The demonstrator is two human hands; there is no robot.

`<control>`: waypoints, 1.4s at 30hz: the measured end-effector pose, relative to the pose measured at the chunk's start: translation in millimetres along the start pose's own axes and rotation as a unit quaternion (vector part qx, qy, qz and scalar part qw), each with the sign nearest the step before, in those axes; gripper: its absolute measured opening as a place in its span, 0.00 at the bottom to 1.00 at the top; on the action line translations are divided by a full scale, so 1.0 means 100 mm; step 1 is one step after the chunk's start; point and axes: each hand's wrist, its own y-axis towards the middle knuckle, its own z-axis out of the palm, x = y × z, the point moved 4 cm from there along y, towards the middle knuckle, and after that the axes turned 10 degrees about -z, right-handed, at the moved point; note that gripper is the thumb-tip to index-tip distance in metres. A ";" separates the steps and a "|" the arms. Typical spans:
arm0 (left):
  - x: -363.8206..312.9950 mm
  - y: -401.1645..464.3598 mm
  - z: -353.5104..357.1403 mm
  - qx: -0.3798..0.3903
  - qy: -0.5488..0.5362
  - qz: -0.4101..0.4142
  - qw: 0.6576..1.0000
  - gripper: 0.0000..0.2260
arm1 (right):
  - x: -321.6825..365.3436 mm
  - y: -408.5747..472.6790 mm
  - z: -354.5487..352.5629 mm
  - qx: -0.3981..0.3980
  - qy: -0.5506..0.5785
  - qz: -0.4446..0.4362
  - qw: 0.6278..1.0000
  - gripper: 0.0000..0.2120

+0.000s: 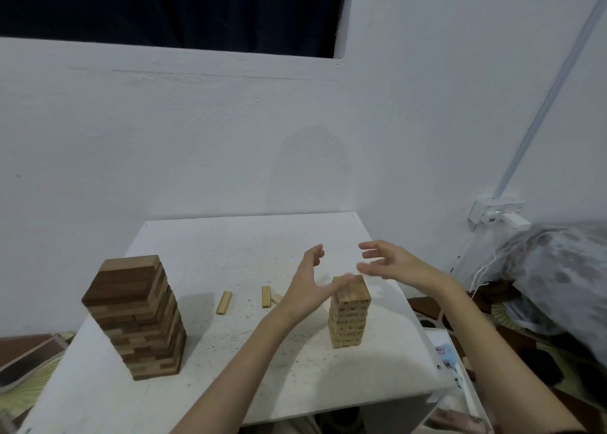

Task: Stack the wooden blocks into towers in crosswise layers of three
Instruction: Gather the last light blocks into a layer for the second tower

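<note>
Pale block tower (348, 312) stands at 4 o'clock on the white table (230, 236), with the left hand (307, 289) and right hand (391, 262) spread empty on either side of its top, the left thumb blurred at the top edge. Three loose blocks (266, 297) lie at 9 o'clock of this tower, and the taller dark tower (136, 315) stands further out the same way. Risk: a sideways brush by either hand would likely shift the narrow stack's upper layers or topple it.

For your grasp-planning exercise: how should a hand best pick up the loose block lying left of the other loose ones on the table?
Grip the block across its two long sides near mid-length, coming straight down from above. It lies flat on the table, its long axis running away from the viewer, with bare surface on both sides, so thumb and finger fit either side.
</note>
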 end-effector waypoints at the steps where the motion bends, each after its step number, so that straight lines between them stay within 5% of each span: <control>1: -0.03 -0.02 0.01 -0.005 -0.045 -0.015 0.999 0.35 | 0.01 -0.01 0.01 -0.033 0.022 0.013 0.999 0.36; 4: -0.04 -0.03 0.07 -0.013 -0.145 -0.093 0.985 0.27 | -0.04 -0.02 0.10 -0.103 0.091 0.056 0.989 0.37; 8: -0.01 -0.06 0.18 0.025 -0.229 -0.216 0.949 0.32 | -0.14 -0.06 0.29 -0.095 0.174 0.125 0.972 0.41; 15: -0.18 -0.24 0.22 0.104 -0.314 -0.280 0.901 0.36 | -0.09 -0.09 0.45 -0.075 0.223 0.134 0.963 0.61; 19: -0.29 -0.34 0.24 0.131 -0.318 -0.280 0.896 0.36 | -0.05 -0.08 0.52 -0.047 0.205 0.136 0.968 0.45; 24: -0.35 -0.37 0.29 0.168 -0.266 -0.254 0.914 0.36 | -0.03 -0.09 0.53 -0.039 0.215 0.133 0.967 0.45; 28: -0.31 -0.34 0.33 0.192 -0.275 -0.258 0.906 0.40 | 0.12 -0.14 0.54 -0.051 0.228 0.127 0.964 0.35; 31: -0.28 -0.31 0.35 0.201 -0.290 -0.263 0.898 0.43 | 0.14 -0.20 0.53 -0.039 0.231 0.111 0.966 0.42; 42: -0.13 -0.18 0.38 0.198 -0.307 -0.274 0.890 0.44 | 0.17 -0.15 0.57 -0.048 0.270 0.110 0.955 0.41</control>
